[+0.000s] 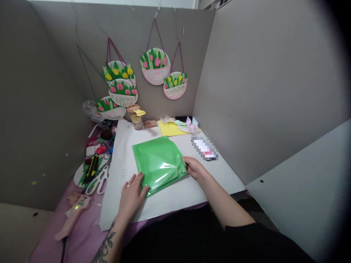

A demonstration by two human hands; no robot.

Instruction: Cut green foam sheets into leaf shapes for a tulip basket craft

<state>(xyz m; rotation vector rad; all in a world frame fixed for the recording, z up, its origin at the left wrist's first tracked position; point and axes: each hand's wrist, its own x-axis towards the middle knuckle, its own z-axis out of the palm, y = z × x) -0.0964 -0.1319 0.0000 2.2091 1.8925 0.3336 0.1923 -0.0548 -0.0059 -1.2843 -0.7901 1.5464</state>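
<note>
A shiny green packet (157, 162), which looks like coloured sheets in clear plastic film, lies on the white paper (123, 204) in front of me. My left hand (133, 193) rests at its lower left corner, fingers apart and stretched out, with the thumb and fingertips touching the packet's edge. At the packet's right corner, my right hand (194, 168) has its fingers closed on the edge; some of those fingertips are hidden behind the plastic.
At left lie white-handled scissors (98, 180), a black and yellow cutter (91, 168) and a pink glue gun (74, 215). Behind the packet are a cup (135, 118) and yellow paper (172, 128). A phone (205, 148) lies at right. Paper-plate flower baskets (156, 75) hang behind.
</note>
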